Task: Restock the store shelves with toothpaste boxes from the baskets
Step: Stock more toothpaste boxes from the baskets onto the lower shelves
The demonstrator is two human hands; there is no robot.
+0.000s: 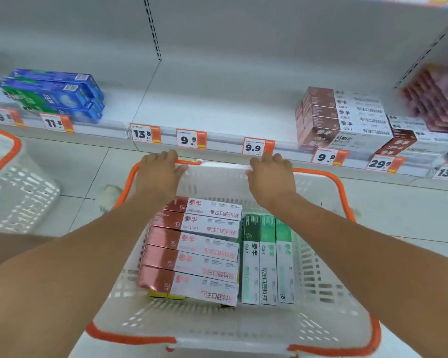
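**Both hands on the far rim of the loaded basket**

The left hand (161, 169) and the right hand (270, 174) both lie over the far edge of a white perforated plastic basket with an orange rim (321, 254). The fingers of each hand (166, 155) are curled over that edge, close together and knuckles up, with the fingertips hidden beyond it. This looks like a two-handed hold for steadying or shifting the basket toward the shelf, so the stock sits within easy reach.

Just behind the wrists, inside the basket, lie the task's goods. A stepped stack of white and rose-copper toothpaste boxes (197, 251) sits under the left forearm, each lying flat and lengthwise across the basket. Beside it, nearer the right forearm, three white and green toothpaste boxes (268, 259) stand on edge, running front to back. They are packed flat, probably so they can be lifted out one at a time.

Just beyond the fingertips runs the white metal shelf edge with orange-and-white price tags (192, 139); the stretch of shelf straight ahead looks bare. Farther right of the right hand stands a block of white and brown toothpaste boxes (344, 117). Well left of the left hand sit blue and green toothpaste boxes (55, 91), and a second white basket with an orange rim (8, 161) rests on the floor.
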